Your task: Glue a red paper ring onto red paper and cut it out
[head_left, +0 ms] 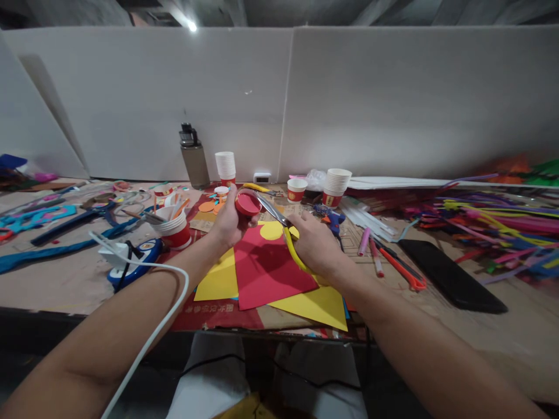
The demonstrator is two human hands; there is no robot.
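My left hand (230,220) holds a small round red piece (248,202), its fingers closed round the left and lower edge. In my right hand (315,240) are yellow-handled scissors (296,251), their metal blades pointing up and left, with the tips at the red piece's right edge. Beneath both hands a red sheet (273,270) lies over yellow sheets (321,305). A yellow circle (271,230) rests near the top of the red sheet.
Paper cups (336,185) stand at the back, beside a bottle (194,163). At left are a cup of tools (174,233) and a power strip (146,259) with a white cable. Rightward lie a black phone-like slab (452,273), an orange cutter (404,270) and pipe cleaners (502,227).
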